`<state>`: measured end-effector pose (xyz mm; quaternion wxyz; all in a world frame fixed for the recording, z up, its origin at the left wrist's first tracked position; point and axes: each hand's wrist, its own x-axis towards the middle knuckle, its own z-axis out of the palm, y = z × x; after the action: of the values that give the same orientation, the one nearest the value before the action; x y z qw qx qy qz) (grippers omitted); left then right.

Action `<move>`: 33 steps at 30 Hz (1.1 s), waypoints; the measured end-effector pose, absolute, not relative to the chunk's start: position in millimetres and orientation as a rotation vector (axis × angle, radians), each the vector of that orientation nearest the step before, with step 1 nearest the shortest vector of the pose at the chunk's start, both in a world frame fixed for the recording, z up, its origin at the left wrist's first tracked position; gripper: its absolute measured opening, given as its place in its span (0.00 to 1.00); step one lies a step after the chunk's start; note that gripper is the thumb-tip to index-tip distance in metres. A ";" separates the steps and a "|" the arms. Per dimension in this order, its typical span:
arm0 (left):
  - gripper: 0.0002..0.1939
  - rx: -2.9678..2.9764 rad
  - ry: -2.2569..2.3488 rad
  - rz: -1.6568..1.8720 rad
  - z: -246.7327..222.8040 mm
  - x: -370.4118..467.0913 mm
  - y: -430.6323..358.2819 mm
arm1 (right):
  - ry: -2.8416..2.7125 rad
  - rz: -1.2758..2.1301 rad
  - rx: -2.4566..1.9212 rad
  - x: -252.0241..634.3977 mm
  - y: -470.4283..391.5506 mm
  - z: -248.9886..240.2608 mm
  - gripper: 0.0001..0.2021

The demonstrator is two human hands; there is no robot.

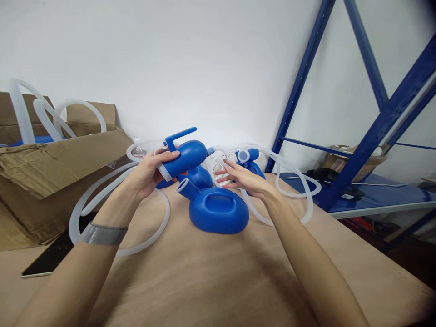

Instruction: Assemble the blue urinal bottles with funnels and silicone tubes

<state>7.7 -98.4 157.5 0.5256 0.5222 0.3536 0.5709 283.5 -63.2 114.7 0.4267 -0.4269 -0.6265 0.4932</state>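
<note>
My left hand (148, 172) grips a blue plastic urinal cup (187, 156) with a pale rim and a narrow spout pointing right. Its flip lid stands up at the top. Just right of it, my right hand (235, 177) reaches forward with fingers spread, holding nothing I can see. Below both hands, a blue urinal bottle (220, 211) with a moulded handle and an uncapped neck lies on the table. Another blue bottle (197, 177) is partly hidden behind it. Beyond my right wrist is a further blue urinal (250, 156) with a pale cap.
A cardboard box (61, 168) with pale tubes and something blue stands at left. A dark flat device (51, 254) lies beside it on the wooden table (204, 281). Coiled clear tubing (163, 222) spreads on both sides. A blue metal rack (361, 159) stands at right.
</note>
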 end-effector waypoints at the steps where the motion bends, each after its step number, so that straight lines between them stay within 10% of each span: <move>1: 0.22 1.225 0.836 1.391 157.5 8.5 -98.8 | -1.496 1.220 -0.982 274.9 -62.1 111.6 0.29; 10: 0.23 1.101 0.787 1.336 149.5 20.0 -96.9 | -1.214 1.169 -0.602 245.2 -52.2 96.5 0.16; 33: 0.22 0.823 0.717 1.169 153.9 17.8 -93.9 | -1.257 1.056 -0.542 252.0 -49.7 88.0 0.26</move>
<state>17.8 -93.9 153.9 0.6969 0.3689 0.3214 0.5244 252.0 -49.7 88.0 0.6491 -0.2387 -0.5530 0.4647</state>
